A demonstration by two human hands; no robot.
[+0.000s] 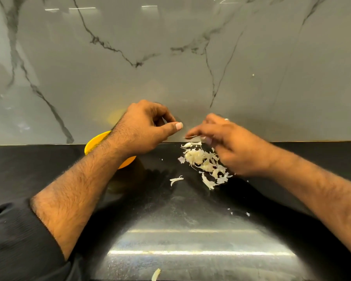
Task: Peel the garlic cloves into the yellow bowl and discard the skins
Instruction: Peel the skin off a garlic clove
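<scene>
My left hand (146, 128) hovers above the counter's back edge with its fingers curled and the thumb stretched out. A pale sliver of what looks like a garlic clove (164, 121) shows between the fingers; the remainder is hidden. My right hand (227, 145), blurred, pinches a thin strip of garlic skin (190, 136) just right of the left thumb. Below it lies a pile of garlic skins (201, 159). The yellow bowl (95, 141) stands behind my left forearm, mostly hidden; its inside cannot be seen.
The black counter (170, 220) ends at a grey marble wall (170, 57). A stray skin (175, 180) lies left of the pile, small flakes (247, 214) to the right, and one piece (156, 274) near the front edge.
</scene>
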